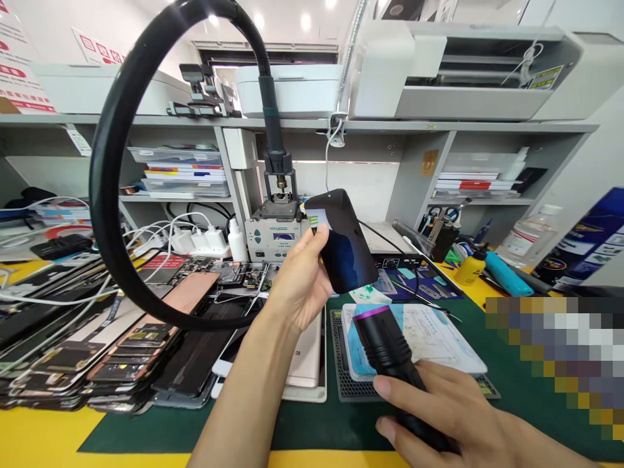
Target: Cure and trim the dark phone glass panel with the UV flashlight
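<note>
My left hand (pixel 305 276) grips a dark glossy phone screen (pixel 347 244) by its left edge and holds it up, tilted, above the bench. A pale sticker with green marks shows near my thumb. In my right hand (pixel 453 413) is a black flashlight (pixel 385 344) with a purple ring round its head, its front end aimed up toward the screen. The two things are apart. Under the flashlight lies a clear-lidded flat box (pixel 443 338) on a grey perforated pad (pixel 344 370).
Stacks of phone parts (pixel 141 351) cover the left side. A thick black hose (pixel 104 143) loops down to the bench beside a hot-air station (pixel 275 237). Bottles, including a yellow one (pixel 470 268), stand at the right. A green mat (pixel 312 426) covers the yellow tabletop.
</note>
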`<state>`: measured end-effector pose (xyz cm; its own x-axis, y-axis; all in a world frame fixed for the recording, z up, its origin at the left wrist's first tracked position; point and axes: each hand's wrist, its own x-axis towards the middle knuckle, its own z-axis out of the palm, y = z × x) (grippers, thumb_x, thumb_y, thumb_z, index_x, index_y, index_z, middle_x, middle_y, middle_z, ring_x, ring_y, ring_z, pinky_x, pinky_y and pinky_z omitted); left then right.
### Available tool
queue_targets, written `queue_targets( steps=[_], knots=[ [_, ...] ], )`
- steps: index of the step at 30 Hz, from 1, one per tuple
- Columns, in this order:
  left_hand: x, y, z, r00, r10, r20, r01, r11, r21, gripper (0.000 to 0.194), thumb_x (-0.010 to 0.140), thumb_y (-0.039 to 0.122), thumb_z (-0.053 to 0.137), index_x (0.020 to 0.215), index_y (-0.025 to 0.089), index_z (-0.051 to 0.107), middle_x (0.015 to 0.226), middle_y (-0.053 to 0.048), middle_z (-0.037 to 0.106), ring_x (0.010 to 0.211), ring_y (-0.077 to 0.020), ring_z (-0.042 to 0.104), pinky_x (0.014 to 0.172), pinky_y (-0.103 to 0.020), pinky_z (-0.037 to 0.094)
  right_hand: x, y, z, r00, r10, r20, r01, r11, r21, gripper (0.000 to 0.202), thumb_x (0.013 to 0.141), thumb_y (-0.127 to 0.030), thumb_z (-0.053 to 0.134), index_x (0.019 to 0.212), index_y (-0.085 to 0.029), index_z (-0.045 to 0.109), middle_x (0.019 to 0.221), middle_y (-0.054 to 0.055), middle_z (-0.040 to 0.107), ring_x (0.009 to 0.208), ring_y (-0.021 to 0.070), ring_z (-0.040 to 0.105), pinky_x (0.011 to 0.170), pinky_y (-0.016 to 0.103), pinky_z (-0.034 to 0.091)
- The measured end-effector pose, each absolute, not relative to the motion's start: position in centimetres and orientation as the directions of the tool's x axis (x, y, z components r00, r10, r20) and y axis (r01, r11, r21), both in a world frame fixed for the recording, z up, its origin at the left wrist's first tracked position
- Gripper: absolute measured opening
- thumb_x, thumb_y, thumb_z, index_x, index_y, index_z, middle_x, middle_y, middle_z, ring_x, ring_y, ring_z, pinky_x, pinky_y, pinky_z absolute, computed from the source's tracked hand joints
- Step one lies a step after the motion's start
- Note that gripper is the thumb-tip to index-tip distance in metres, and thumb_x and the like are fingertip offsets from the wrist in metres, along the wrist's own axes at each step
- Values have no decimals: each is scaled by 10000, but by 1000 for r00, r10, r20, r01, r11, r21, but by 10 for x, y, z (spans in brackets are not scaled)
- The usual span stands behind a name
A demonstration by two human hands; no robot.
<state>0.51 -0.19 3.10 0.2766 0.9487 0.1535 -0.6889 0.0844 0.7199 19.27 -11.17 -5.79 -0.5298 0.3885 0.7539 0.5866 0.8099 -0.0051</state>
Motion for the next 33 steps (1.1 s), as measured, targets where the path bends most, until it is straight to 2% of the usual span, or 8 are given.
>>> queue_targets(
  steps=[5,11,15,18,23,25,30,33],
  knots=[
    [6,-1,29,310,932,186,-701,92,707,77,988,232,575,1001,176,627,995,-48,724,880,-153,713,883,-335,605,188,-114,-56,-526,402,750,592,806,-16,233,976,-148,537,1201,-200,568,763,-4,720,595,154,634,571,307,500],
    [13,-4,28,329,928,173,-738,139,661,34,958,191,619,949,166,639,986,-53,727,916,-166,716,922,-342,589,182,-107,-53,-544,315,778,593,800,91,112,934,-120,563,978,-219,589,687,-21,671,553,147,575,517,308,443],
    [18,-5,28,349,927,137,-752,189,632,84,965,180,604,1034,166,651,1067,-76,736,1000,-189,714,977,-369,569,181,-107,-51,-550,287,784,599,790,131,140,898,-94,593,930,-231,585,721,-21,686,557,143,557,516,302,431],
    [20,-5,29,354,931,89,-742,222,633,136,1000,194,544,1096,165,637,1113,-92,733,1030,-194,710,987,-388,567,182,-107,-52,-545,289,787,601,789,127,164,883,-85,608,929,-242,598,709,-26,672,560,140,553,527,294,430],
    [19,-6,31,362,930,66,-737,242,631,148,1008,210,533,1124,172,617,1137,-95,729,1033,-200,710,978,-409,574,181,-106,-55,-493,358,793,622,782,34,197,898,-106,590,1057,-216,623,613,-38,606,541,140,558,508,283,425],
    [18,-7,32,354,933,64,-742,238,627,151,1004,198,539,1132,174,615,1138,-91,729,1031,-197,709,978,-403,574,181,-106,-54,-498,349,794,620,783,44,216,892,-106,599,1079,-211,625,658,-27,655,548,141,572,512,288,438],
    [14,-7,34,334,942,39,-738,236,632,178,998,200,546,1159,175,617,1137,-96,729,1017,-201,715,966,-400,581,183,-107,-51,-554,280,784,597,790,140,239,840,-44,624,989,-229,651,960,-4,782,595,144,615,529,309,462],
    [10,-5,34,340,939,59,-726,221,651,214,997,207,545,1192,173,626,1141,-108,732,1011,-216,719,955,-418,587,185,-107,-48,-560,277,781,594,792,145,269,820,-22,631,974,-242,654,938,-7,777,582,142,605,521,303,458]
  ],
)
